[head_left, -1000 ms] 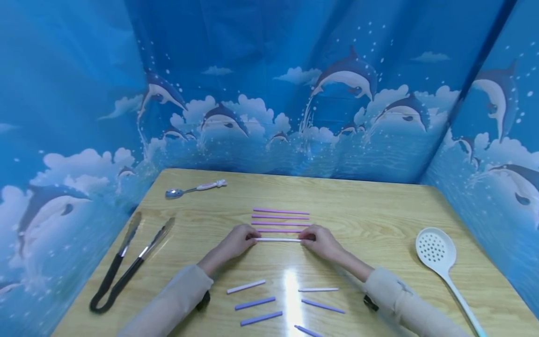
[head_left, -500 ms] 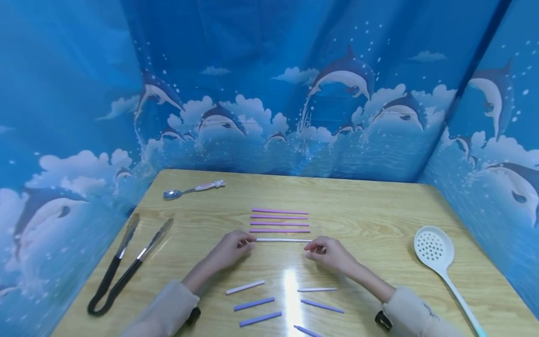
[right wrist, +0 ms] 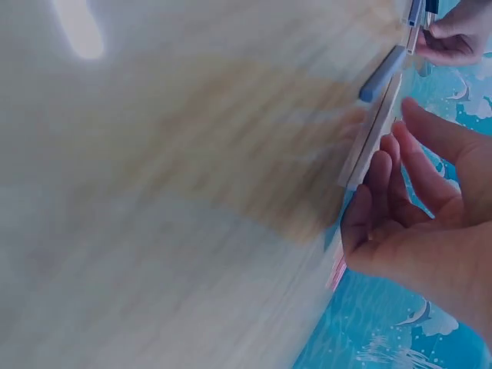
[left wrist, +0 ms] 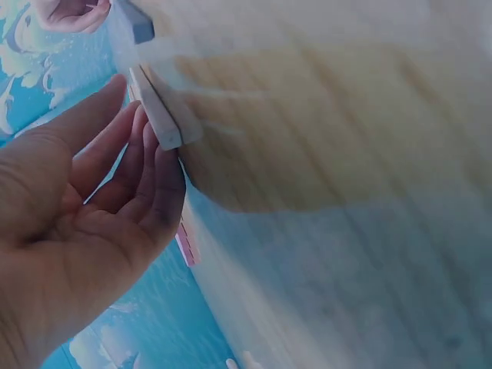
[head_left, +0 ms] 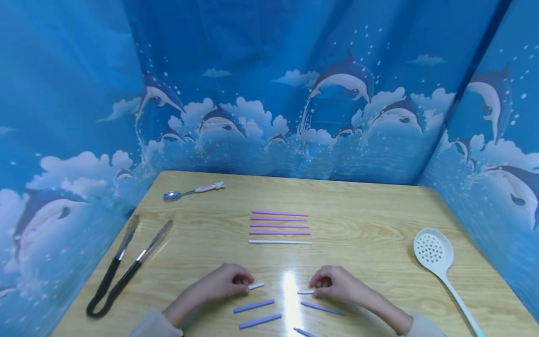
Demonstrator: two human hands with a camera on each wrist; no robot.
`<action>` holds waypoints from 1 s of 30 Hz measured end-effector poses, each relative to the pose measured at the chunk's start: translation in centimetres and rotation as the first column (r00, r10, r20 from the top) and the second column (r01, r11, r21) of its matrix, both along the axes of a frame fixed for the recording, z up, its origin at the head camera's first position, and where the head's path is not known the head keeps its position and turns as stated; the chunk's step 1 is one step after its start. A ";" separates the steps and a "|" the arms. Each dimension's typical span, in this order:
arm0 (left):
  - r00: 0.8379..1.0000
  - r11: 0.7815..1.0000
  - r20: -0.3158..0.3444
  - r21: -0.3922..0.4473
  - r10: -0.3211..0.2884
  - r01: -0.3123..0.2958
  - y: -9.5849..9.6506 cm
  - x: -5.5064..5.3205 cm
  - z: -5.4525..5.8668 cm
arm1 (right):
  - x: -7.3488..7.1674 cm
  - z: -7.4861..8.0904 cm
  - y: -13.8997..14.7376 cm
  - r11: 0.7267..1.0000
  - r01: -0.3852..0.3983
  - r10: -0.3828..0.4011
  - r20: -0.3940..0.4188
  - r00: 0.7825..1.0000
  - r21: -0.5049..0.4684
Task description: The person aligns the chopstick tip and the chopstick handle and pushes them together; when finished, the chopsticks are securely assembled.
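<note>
My left hand (head_left: 230, 281) is at a short whitish stick (head_left: 257, 286) on the table, its fingers beside it and covering its left part in the head view. The left wrist view shows a gap between thumb and fingertips, next to this pale stick (left wrist: 157, 111). Opposite, my right hand (head_left: 337, 283) is at another short whitish stick (head_left: 305, 292), hiding its right part. Its thumb and fingers stand apart beside the stick (right wrist: 373, 142) in the right wrist view. Farther back lies a long white stick (head_left: 280, 242), in front of a row of several long pink-purple sticks (head_left: 280, 226).
Short blue-purple sticks lie nearer me, on the left (head_left: 254, 306) and on the right (head_left: 322, 308). Black-handled tongs (head_left: 115, 276) lie at the left, a spoon (head_left: 193, 191) at the back left, and a white slotted skimmer (head_left: 435, 252) at the right. Dolphin-print curtains (head_left: 269, 84) surround the table.
Both hands have let go of the long white stick, leaving it parallel to the pink-purple row. They have come back toward me to the two short whitish sticks.
</note>
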State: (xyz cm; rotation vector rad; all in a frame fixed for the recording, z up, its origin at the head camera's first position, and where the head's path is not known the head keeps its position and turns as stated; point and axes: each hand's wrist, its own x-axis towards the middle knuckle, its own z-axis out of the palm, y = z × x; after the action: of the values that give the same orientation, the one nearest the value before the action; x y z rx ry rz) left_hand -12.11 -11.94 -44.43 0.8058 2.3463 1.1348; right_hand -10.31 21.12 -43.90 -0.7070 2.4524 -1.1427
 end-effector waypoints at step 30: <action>0.973 0.997 -0.225 0.067 0.049 -0.035 2.9 0.2 0.8 | -0.3 0.2 -2.8 0.993 0.063 -0.083 -0.216 0.973 -0.097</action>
State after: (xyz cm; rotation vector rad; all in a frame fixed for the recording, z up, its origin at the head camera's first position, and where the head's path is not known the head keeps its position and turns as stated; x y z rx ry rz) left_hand -11.90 -9.01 -43.61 0.9572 2.5342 1.1948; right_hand -10.57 18.37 -43.67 -0.8155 2.6433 -1.2709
